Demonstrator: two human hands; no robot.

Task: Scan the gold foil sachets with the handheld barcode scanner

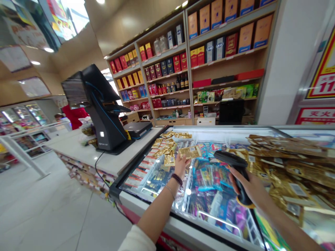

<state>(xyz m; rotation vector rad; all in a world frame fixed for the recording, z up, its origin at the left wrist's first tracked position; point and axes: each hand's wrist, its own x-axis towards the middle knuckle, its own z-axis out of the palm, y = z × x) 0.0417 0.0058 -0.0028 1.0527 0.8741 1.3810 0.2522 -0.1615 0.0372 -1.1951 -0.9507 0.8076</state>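
Observation:
My left hand [181,166] reaches over the glass lid of a chest freezer, its fingers closed on a flat gold packet [191,152] with a pale label. In my right hand [244,183] is a black barcode scanner [242,177], its head pointing left toward that packet and its cord hanging down. Just beyond my left hand, a small scattered group of gold packets [164,147] lies on the glass. To the right of the scanner is a big heap of similar gold packets [290,164], several with white barcode labels.
Under the freezer glass [154,200] are wire baskets of bagged and boxed frozen goods. A counter [78,148] on the left carries a black checkout terminal [104,115] and a flat scale [138,129]. Shelves of boxed bottles [167,66] stand behind.

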